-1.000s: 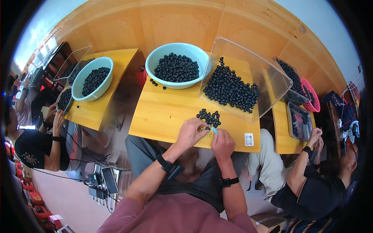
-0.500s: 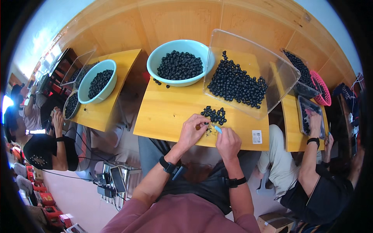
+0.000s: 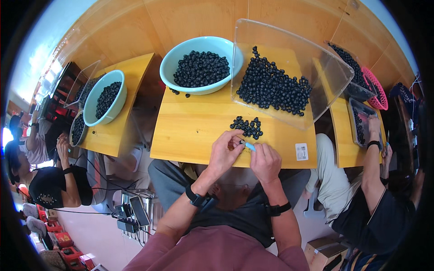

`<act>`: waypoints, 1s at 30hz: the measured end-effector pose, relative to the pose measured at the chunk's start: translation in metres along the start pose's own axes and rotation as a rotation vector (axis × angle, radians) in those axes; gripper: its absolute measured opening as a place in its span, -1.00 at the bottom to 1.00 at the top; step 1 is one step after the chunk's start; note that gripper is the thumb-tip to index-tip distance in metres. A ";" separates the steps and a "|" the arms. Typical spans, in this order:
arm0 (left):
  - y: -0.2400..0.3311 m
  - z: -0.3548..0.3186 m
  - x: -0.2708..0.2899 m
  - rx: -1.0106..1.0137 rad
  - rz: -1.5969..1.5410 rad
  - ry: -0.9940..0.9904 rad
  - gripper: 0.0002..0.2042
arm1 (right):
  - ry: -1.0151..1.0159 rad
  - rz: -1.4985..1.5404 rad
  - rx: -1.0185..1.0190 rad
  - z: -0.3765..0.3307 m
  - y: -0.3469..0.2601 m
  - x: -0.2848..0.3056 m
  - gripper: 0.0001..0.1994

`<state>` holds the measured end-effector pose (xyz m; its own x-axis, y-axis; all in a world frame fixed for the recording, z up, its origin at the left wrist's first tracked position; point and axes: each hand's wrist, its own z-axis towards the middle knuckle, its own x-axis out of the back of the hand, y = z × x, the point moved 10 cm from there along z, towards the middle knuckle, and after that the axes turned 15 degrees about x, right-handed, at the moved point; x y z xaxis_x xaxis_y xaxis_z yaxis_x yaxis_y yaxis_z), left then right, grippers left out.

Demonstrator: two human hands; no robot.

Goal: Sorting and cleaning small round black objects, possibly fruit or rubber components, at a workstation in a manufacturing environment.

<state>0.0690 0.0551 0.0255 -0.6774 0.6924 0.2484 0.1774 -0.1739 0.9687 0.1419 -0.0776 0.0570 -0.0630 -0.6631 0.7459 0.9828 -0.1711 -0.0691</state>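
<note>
Near the table's front edge my left hand (image 3: 224,152) pinches one small round black bead (image 3: 242,142) between thumb and fingertips. My right hand (image 3: 266,163) grips a slim tool with a light-blue handle (image 3: 249,146). The tool's tip points left at the bead; whether it touches or enters it is hidden by my fingers. Just beyond my hands lies a small loose group of black beads (image 3: 246,127) on the yellow wooden table (image 3: 190,131). Several of them show light spots like holes.
A light-blue basin (image 3: 165,72) full of black beads stands at the back left. A clear plastic tray (image 3: 294,38) at the back right holds more. People sit at tables on both sides; the right person's hand (image 3: 374,126) reaches into another tray (image 3: 352,108). A cardboard box (image 3: 323,253) sits on the floor.
The blue-handled tool has come closer to the bead in my left hand and lies flatter. My view has shifted slightly. On the right, the other person's hand has moved a little.
</note>
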 end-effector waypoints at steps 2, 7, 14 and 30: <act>-0.002 0.001 0.002 0.011 -0.017 0.009 -0.60 | -0.011 0.023 -0.009 0.002 0.000 0.001 -0.91; -0.006 0.000 0.002 0.030 -0.107 -0.015 -0.59 | -0.029 0.057 -0.009 0.002 0.000 -0.002 -0.93; -0.008 0.001 0.000 0.048 -0.078 -0.029 -0.57 | -0.035 0.054 0.000 0.002 0.000 -0.002 -0.93; -0.015 0.003 0.001 0.066 -0.160 -0.035 -0.62 | -0.056 0.010 -0.006 0.005 0.002 -0.003 -0.88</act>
<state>0.0679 0.0607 0.0112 -0.6760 0.7314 0.0894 0.1165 -0.0137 0.9931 0.1449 -0.0724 0.0580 -0.0436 -0.6230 0.7810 0.9822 -0.1696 -0.0804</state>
